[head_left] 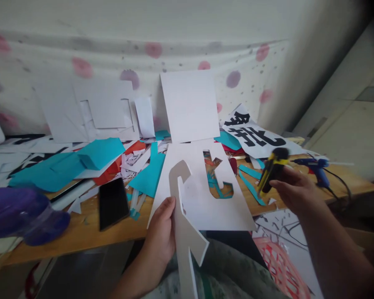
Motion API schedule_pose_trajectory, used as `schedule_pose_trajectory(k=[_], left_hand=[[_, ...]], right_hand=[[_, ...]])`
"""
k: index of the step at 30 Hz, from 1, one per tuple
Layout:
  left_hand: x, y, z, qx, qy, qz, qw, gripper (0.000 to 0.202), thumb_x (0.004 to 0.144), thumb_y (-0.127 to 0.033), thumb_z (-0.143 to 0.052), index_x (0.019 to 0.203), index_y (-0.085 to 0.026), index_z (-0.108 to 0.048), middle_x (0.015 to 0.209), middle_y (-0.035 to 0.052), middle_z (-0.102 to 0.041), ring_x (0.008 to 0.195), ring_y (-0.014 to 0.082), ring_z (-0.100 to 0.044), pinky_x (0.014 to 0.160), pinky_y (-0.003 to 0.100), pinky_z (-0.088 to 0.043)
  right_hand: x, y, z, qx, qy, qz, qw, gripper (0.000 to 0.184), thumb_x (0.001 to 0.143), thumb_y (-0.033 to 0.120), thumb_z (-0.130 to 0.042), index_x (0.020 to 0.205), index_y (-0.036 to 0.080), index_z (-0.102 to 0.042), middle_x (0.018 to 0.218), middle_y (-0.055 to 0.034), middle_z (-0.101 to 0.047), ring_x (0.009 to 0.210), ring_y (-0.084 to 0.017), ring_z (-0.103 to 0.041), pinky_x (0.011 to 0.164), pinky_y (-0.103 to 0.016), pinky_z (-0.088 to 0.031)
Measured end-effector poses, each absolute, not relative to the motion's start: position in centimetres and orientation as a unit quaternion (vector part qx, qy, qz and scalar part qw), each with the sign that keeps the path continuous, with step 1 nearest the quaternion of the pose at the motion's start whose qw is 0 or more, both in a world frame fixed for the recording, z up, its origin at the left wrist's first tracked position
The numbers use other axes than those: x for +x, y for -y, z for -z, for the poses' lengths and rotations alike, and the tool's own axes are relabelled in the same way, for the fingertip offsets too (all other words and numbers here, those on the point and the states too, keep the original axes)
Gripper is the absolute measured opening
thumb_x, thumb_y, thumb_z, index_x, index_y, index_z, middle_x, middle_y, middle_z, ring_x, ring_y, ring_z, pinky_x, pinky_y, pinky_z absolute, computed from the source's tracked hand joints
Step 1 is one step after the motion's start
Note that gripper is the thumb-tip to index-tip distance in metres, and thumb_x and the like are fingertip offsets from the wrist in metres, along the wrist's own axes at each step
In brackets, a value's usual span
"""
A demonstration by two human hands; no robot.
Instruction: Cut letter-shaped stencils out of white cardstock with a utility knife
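My left hand (162, 224) grips a white foam board cutout (182, 216), thick-edged and hooked at its top, held upright over my lap. Behind it a white foam board sheet (191, 207) lies on the table's front edge, with a curved slot cut through it; coloured scraps show in the slot. To the right, my right hand (294, 187) is closed around a yellow and black utility knife (272, 170), raised above the table and apart from the board. Whether its blade is out I cannot tell.
A black phone (112, 203) lies left of the sheet, near teal paper (99, 153) and many scraps. A purple object (28, 211) stands at the left edge. Far right are a blue glue gun (321, 170) and printed paper (258, 135). A red basket (280, 270) sits below.
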State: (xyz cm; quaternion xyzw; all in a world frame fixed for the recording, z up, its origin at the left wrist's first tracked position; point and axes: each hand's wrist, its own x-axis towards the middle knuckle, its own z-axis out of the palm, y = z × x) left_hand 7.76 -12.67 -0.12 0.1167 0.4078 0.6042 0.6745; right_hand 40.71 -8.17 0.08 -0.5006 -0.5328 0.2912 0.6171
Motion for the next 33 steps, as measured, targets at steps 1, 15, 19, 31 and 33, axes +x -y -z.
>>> schedule_pose_trajectory(k=[1,15,19,31,33], left_hand=[[7.8,12.6,0.0,0.102,-0.407,-0.590,0.690,0.022,0.073,-0.027,-0.077,0.069,-0.015,-0.059,0.053,-0.0037,-0.054,0.043,0.0069,-0.048,0.041,0.016,-0.041],[6.8,13.3,-0.6,0.004,-0.350,-0.534,0.770,0.026,0.092,-0.023,-0.054,0.069,-0.013,-0.060,0.045,-0.0059,-0.040,0.032,0.0032,-0.037,0.031,0.011,-0.027],[6.8,13.5,-1.2,-0.005,-0.360,-0.534,0.765,0.026,0.091,-0.019,-0.054,0.065,-0.014,-0.056,0.043,-0.0065,-0.039,0.030,0.0026,-0.037,0.031,0.010,-0.026],[7.0,13.5,-1.7,0.055,-0.363,-0.487,0.792,0.038,0.098,-0.034,-0.041,0.066,-0.016,-0.053,0.041,-0.0052,-0.037,0.030,0.0048,-0.031,0.030,0.013,-0.023],[7.0,13.6,-1.8,0.077,-0.356,-0.469,0.804,0.041,0.097,-0.035,-0.043,0.062,-0.015,-0.052,0.040,-0.0047,-0.037,0.029,0.0037,-0.029,0.030,0.013,-0.022]], right_hand=[[39.4,8.6,-0.2,-0.450,0.495,-0.333,0.665,0.041,0.062,0.033,-0.078,0.102,0.027,-0.070,0.107,-0.0034,-0.071,0.092,-0.023,-0.067,0.076,-0.036,-0.055],[27.9,11.6,0.2,-0.322,0.504,-0.542,0.590,0.055,0.082,0.055,-0.057,0.132,0.035,-0.044,0.150,-0.0083,-0.040,0.106,-0.028,-0.066,0.081,-0.043,-0.056],[26.7,12.6,1.2,-0.276,0.556,-0.528,0.580,0.057,0.073,0.075,-0.052,0.097,0.025,-0.064,0.110,-0.0126,-0.066,0.100,-0.030,-0.065,0.087,-0.048,-0.052],[25.5,15.5,-0.8,-0.226,0.665,-0.587,0.402,0.057,0.071,0.008,-0.070,0.109,0.038,-0.040,0.120,-0.0023,-0.033,0.082,-0.013,-0.055,0.062,-0.026,-0.055],[25.3,15.8,-1.2,-0.224,0.690,-0.592,0.351,0.070,0.069,0.003,-0.064,0.121,0.041,-0.036,0.136,-0.0056,-0.024,0.091,-0.015,-0.058,0.064,-0.027,-0.055]])
